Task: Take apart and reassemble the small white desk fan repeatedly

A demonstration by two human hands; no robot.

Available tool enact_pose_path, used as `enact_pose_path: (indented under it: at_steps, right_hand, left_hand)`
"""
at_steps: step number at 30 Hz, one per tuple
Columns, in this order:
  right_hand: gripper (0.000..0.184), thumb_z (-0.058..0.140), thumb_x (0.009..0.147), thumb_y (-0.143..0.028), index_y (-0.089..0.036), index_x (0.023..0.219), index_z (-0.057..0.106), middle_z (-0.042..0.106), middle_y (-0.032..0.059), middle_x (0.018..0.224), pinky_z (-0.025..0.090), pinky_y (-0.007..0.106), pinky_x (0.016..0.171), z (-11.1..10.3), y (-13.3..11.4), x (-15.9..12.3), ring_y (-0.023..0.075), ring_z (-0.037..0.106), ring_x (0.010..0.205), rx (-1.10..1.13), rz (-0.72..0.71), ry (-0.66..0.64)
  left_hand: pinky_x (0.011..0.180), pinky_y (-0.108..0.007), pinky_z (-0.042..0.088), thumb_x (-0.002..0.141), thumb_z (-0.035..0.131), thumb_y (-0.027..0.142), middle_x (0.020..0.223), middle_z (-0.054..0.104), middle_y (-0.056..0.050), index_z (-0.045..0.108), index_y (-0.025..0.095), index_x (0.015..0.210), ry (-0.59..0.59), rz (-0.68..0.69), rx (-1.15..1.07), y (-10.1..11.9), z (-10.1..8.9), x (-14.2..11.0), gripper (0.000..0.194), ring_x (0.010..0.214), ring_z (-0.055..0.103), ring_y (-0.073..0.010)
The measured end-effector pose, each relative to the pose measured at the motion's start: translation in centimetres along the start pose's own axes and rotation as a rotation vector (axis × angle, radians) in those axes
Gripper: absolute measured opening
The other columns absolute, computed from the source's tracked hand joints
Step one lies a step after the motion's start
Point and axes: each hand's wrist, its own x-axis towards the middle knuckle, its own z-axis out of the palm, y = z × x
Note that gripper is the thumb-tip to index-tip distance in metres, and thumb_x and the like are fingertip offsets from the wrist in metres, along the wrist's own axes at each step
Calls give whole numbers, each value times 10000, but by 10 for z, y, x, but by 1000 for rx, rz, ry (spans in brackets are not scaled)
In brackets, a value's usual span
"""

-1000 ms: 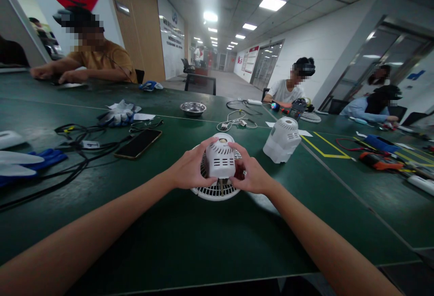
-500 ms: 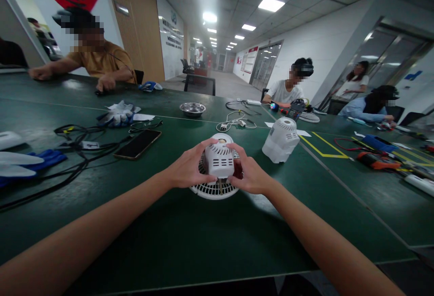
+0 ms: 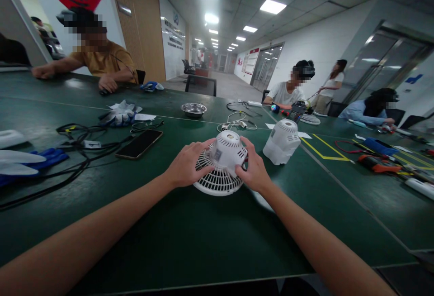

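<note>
A white plastic fan motor housing [image 3: 228,151], slotted on top and side with a small grey label, sits over a round white fan grille [image 3: 217,183] in front of me. My left hand [image 3: 188,162] curves around its left side, fingertips at the upper edge and thumb low at the grille. From the right, my right hand [image 3: 253,164] grips the housing between thumb and fingers. To the right stands a second white plastic housing [image 3: 282,142], upright on the green table [image 3: 176,241]. The underside of the held housing is hidden.
A smartphone [image 3: 139,144], black cables [image 3: 81,151] and work gloves [image 3: 122,114] lie to the left. Beyond my hands are a metal bowl [image 3: 193,109] and a white cord [image 3: 237,121]. An orange multimeter [image 3: 378,164] lies right. Several people are around the table.
The housing has turned, so its slotted side now faces right and its label shows. It sits slightly further right, and my hands have shifted with it.
</note>
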Motion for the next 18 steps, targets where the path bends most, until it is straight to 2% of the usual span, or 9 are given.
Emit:
enact_pose_path:
  at_steps: [3,5,7,9,11,13,15,17,18]
  right_hand:
    - [919,679,738,-282,-257,1523,201,438,143,1491,448,562,1019,0,10,1,348,549,1237,55,44,-28]
    - [962,738,727,-361,-269,1522,205,471,136,1463,433,581,1027,0,12,1,352,552,1236,104,76,-64]
    - [976,779,708,-419,-276,1510,240,537,125,1398,432,587,1025,0,12,1,348,566,1217,157,132,-77]
    - [980,815,674,-439,-273,1485,290,580,115,1345,439,573,1026,-1,11,1,337,580,1191,240,192,-47]
    - [953,829,654,-444,-262,1449,335,602,105,1314,465,535,1014,-2,11,3,315,599,1160,404,255,22]
    - [801,751,725,-513,-252,1393,394,632,91,1262,517,492,952,-1,9,4,291,632,1104,638,341,53]
    - [612,571,834,-608,-251,1320,467,669,78,1182,560,468,859,0,5,4,277,660,1041,867,432,-39]
    - [556,421,884,-661,-251,1244,528,699,71,1075,578,455,776,3,0,3,269,675,971,1012,499,-201]
    - [555,393,890,-670,-248,1216,548,706,69,1015,579,446,747,6,-1,2,264,678,933,1048,517,-268]
  left_hand:
    - [1036,-528,394,956,401,547,1408,526,-130,388,232,1470,85,-286,6,-15,6,0,603,1281,496,-334]
    - [968,-483,451,972,319,574,1320,595,-158,439,178,1431,18,-457,-100,-27,9,0,618,1199,576,-331]
    - [873,-431,499,958,323,616,1172,675,-145,465,177,1410,-49,-535,-259,-35,9,-1,645,1032,664,-307]
    - [866,-406,504,956,333,620,1128,694,-124,532,174,1340,16,-517,-396,-38,4,-1,622,992,674,-285]
    - [923,-395,487,979,290,587,1183,676,-113,571,166,1293,152,-402,-497,-37,-3,0,596,1061,643,-268]
    - [977,-401,465,981,285,572,1241,645,-109,588,166,1283,267,-277,-502,-34,-9,3,590,1140,593,-263]
    - [1003,-427,456,924,436,601,1261,626,-110,626,172,1242,317,-243,-438,-31,-9,5,567,1192,553,-283]
    - [981,-452,484,813,645,570,1227,649,-114,673,169,1162,276,-303,-473,-28,-3,5,533,1177,576,-308]
    - [937,-452,519,816,661,530,1161,688,-113,683,160,1131,235,-353,-574,-28,1,5,486,1107,628,-300]
